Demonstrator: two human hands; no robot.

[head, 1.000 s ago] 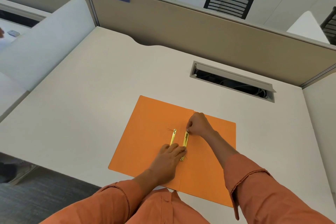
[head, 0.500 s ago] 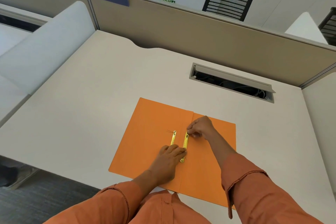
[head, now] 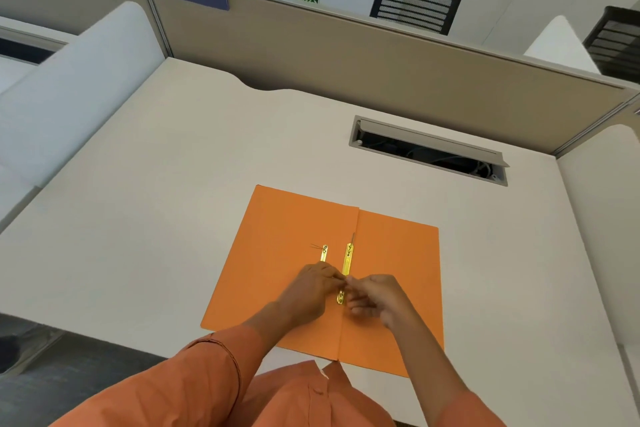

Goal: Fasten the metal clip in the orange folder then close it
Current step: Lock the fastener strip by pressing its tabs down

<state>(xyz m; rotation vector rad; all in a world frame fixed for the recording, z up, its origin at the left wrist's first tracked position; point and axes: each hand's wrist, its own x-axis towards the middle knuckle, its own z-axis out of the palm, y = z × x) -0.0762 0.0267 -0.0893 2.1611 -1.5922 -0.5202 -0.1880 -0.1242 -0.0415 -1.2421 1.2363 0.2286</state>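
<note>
While the flat orange folder (head: 294,253) lies open, both hands (head: 346,291) pinch its thin brass clip (head: 346,263).

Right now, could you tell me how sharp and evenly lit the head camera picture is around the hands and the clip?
Head view: soft, even light, no glare on the orange folder. The metal clip is crisp; the right hand is slightly motion-blurred, the left hand sharper. Wide-angle distortion bends the partition at the edges.

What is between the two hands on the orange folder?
In the head view, the gold metal clip near the orange folder fold runs between the left hand and right hand.
</note>
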